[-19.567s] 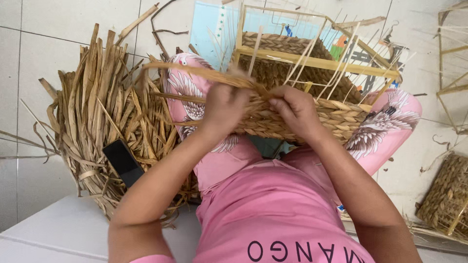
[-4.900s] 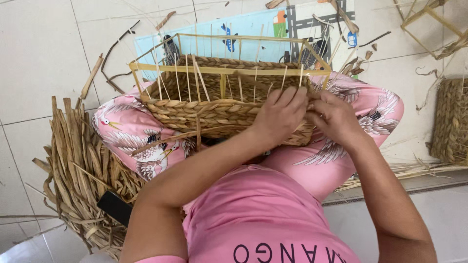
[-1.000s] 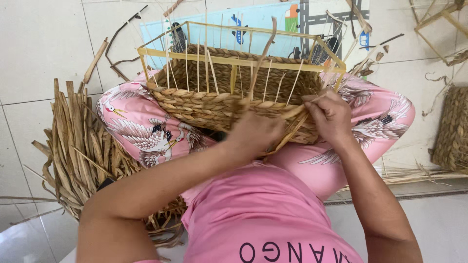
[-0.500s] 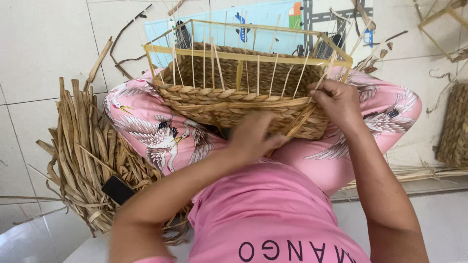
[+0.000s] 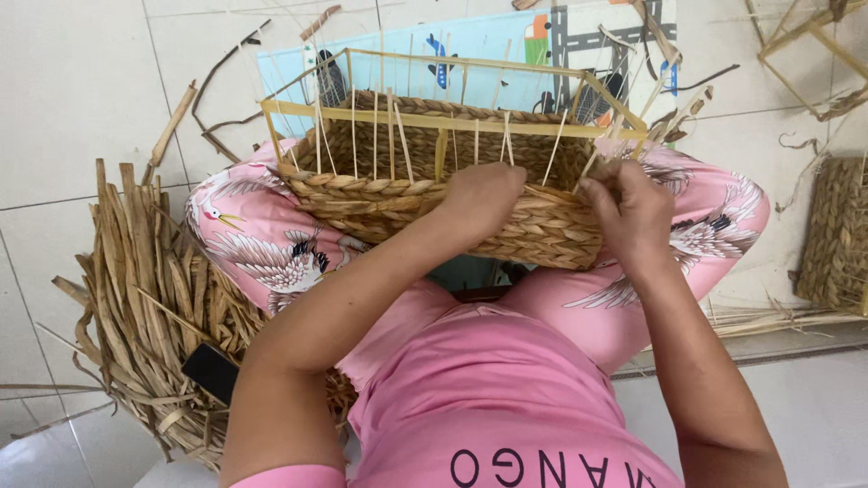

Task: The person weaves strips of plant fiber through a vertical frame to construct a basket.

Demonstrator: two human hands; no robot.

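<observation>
A half-woven straw basket (image 5: 380, 194) on a yellow wire frame (image 5: 434, 122) rests on my lap, between knees in pink bird-print trousers. My left hand (image 5: 484, 199) presses on the top woven row near the middle of the near wall, fingers curled over the braid. My right hand (image 5: 633, 212) is at the basket's right corner, fingers pinched on a straw strand next to an upright stake. Thin upright stakes stand above the woven rows.
A pile of dried straw strips (image 5: 154, 298) lies on the floor at my left, with a black phone (image 5: 210, 372) on it. A finished woven basket (image 5: 836, 235) stands at the right. A blue play mat (image 5: 470, 45) lies beyond, another wire frame (image 5: 814, 45) at top right.
My left hand has risen from the basket's lower wall to its top woven row. My right hand stays at the right corner, and the view has shifted slightly.
</observation>
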